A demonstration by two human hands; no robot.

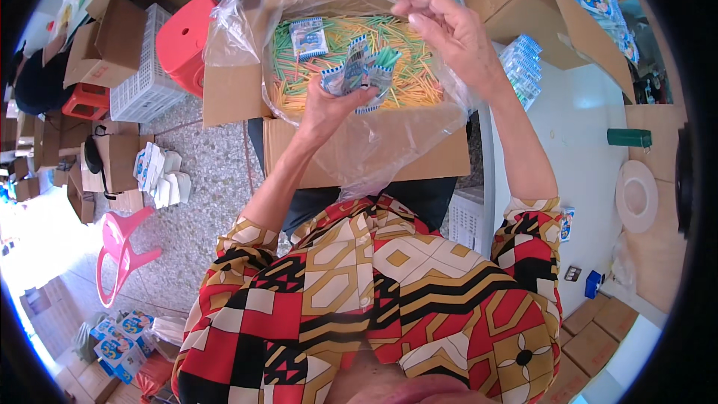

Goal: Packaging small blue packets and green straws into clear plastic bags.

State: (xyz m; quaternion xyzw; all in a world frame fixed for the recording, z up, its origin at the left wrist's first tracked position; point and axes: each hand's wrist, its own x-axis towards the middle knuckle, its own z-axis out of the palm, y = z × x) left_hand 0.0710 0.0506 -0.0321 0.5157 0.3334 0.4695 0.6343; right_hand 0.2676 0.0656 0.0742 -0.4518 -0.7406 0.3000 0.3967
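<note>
My left hand (327, 111) grips several small blue-and-white packets (354, 73) over the cardboard box (288, 153). Green sticks (386, 58) poke out of the top of one packet. Under them, thin pastel sticks (410, 88) in green, yellow, orange and pink fill the box, inside a clear plastic liner (238, 39). Another blue-and-white packet (308, 37) lies on the sticks toward the far left. My right hand (456, 36) is raised over the box's far right edge, its fingers loosely bent and apart with nothing seen in them. Its fingertips are near the liner; contact is unclear.
At the right is a white table (572, 157) with a pile of packets (521, 69) and a green box-shaped object (629, 138). An open carton (523, 22) stands beyond it. On the left are a red stool (183, 41), a white crate (146, 78) and a pink stool (120, 243).
</note>
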